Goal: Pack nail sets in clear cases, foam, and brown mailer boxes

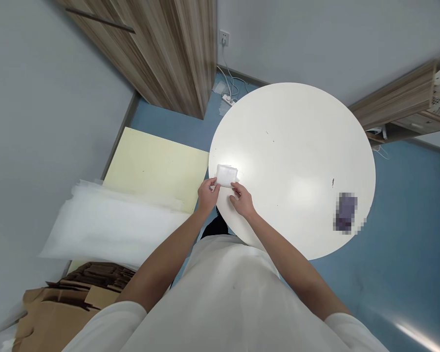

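A small, flat, white rectangular packet (226, 175) lies near the left edge of the round white table (289, 127). It looks like thin, soft sheets layered together, with uneven edges at the top and right; its exact kind is unclear. My left hand (207, 196) has its thumb and fingertips closed on the packet's lower left corner. At the lower right corner, fingertips of my right hand (243, 200) touch the edge, while the thumb stands apart below them.
A dark pixelated object (345, 211) lies on the table's right side. Left of the table are a pale yellow board (154, 164), white translucent sheets (117, 227) and flattened cardboard (55, 313). Behind stand a wooden cabinet (168, 54) and a power strip (228, 99) with cables.
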A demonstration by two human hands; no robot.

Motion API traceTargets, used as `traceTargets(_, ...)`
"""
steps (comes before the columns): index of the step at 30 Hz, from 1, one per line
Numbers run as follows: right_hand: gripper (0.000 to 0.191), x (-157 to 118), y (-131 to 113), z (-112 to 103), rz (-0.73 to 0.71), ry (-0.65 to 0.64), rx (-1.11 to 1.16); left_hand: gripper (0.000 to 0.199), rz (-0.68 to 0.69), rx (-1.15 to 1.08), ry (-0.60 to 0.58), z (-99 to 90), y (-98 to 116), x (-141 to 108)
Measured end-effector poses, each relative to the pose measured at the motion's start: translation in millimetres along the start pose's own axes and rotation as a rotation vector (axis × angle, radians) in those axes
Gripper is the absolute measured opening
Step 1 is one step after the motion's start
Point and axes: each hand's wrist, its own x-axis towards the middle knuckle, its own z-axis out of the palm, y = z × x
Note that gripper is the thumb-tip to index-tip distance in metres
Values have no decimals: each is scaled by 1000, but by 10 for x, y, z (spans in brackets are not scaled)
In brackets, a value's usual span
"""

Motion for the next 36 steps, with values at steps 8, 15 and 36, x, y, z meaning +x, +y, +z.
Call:
traceTargets(8, 52, -76, -31, -121, -47, -51, 30, 42, 6, -44, 16, 21, 21, -123)
traceTargets(15, 48, -394, -11, -325, -141, -88, 25, 45, -20, -77, 121, -37, 183, -525)
traceTargets(36, 32, -1300, 38, 129, -224, -500, -23, 44, -260, -57, 382, -685, -262, -2646)
